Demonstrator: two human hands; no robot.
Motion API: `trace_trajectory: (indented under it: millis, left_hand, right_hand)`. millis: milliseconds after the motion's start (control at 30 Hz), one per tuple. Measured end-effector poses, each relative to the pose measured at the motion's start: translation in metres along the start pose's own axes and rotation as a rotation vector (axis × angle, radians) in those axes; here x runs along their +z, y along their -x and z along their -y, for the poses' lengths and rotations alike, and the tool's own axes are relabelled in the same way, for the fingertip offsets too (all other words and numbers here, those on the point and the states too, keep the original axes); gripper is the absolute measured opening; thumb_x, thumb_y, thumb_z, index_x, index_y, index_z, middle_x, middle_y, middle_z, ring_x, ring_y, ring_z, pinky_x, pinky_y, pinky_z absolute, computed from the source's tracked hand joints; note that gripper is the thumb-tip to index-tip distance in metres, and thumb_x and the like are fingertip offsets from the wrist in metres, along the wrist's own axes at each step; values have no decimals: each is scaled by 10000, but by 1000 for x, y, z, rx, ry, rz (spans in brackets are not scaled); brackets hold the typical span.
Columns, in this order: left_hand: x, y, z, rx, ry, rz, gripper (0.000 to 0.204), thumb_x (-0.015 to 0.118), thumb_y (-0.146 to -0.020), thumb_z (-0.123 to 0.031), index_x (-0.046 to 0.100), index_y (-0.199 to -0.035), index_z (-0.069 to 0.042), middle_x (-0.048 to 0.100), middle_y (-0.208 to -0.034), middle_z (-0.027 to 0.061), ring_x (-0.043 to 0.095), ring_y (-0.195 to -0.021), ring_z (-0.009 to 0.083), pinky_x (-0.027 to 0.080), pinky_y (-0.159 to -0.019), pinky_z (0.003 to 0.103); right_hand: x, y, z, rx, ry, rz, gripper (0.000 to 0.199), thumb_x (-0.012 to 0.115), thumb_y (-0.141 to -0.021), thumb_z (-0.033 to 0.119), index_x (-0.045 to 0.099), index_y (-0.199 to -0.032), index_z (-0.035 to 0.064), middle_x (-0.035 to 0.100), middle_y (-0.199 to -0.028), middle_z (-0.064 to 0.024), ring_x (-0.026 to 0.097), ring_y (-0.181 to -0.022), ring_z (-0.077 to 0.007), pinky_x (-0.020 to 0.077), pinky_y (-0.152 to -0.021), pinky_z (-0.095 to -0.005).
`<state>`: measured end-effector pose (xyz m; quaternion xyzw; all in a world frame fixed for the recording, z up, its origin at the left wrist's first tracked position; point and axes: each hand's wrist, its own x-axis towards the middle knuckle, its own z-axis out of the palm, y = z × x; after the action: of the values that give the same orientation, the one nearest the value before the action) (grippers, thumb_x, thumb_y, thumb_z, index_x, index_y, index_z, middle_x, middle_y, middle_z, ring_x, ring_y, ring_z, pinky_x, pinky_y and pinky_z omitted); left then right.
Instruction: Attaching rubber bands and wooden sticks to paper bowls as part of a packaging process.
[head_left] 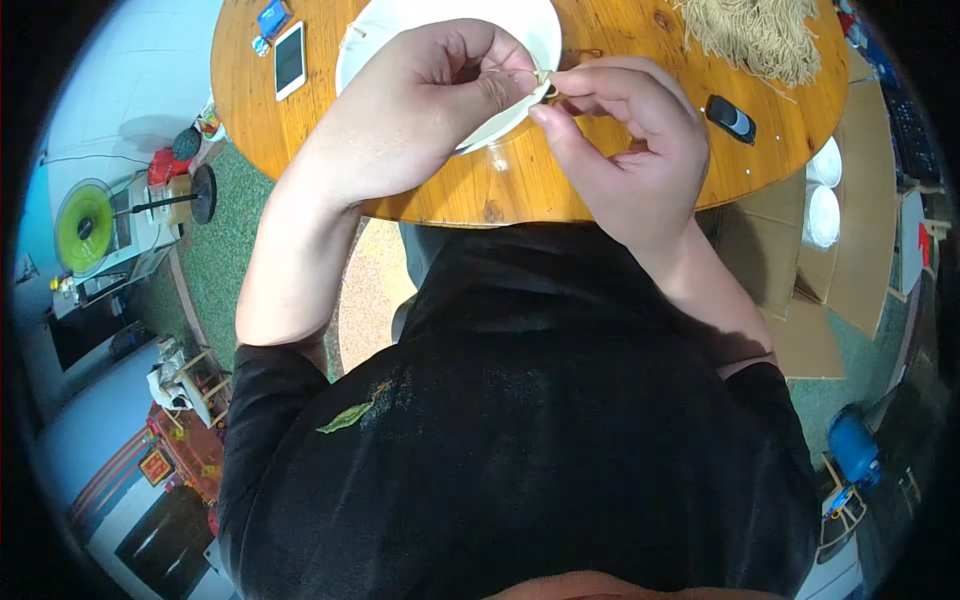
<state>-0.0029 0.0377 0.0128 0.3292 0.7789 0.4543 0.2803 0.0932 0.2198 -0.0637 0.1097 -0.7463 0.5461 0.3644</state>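
Above the table's near side, my hands meet fingertip to fingertip. My left hand (pixel 420 105) is closed, its thumb and fingers pinching a small pale cord-like piece (pixel 543 80). From the other side my right hand (pixel 635 140) pinches the same piece between thumb and index finger, the other fingers curled. A small dark spot or loop shows beside the piece; the fingers hide much of it. Beneath my left hand lies a large white round dish (pixel 385 38), partly covered by that hand. At the far right is a bundle of beige cords (pixel 755 35).
The round wooden table (pixel 450 207) holds a white phone (pixel 290 62) and a small blue box (pixel 273 17) at left. A black key-fob-like object (pixel 731 119) lies at right. Cardboard (pixel 865 200) stands beside the table. A fan with green blades (pixel 85 228) is at far left.
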Motion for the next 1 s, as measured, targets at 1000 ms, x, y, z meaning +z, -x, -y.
trace_trajectory:
  millis: [1000]
  left_hand:
    - [-3, 0, -2, 18, 122, 13, 140, 675, -1016, -123, 719, -1114, -33, 689, -945, -39, 568, -807, 27, 431, -711, 191]
  right_hand:
    - [12, 7, -6, 161, -282, -56, 94, 758, -911, -6, 718, -996, 0, 725, -922, -53, 692, -803, -89, 562, -701, -214]
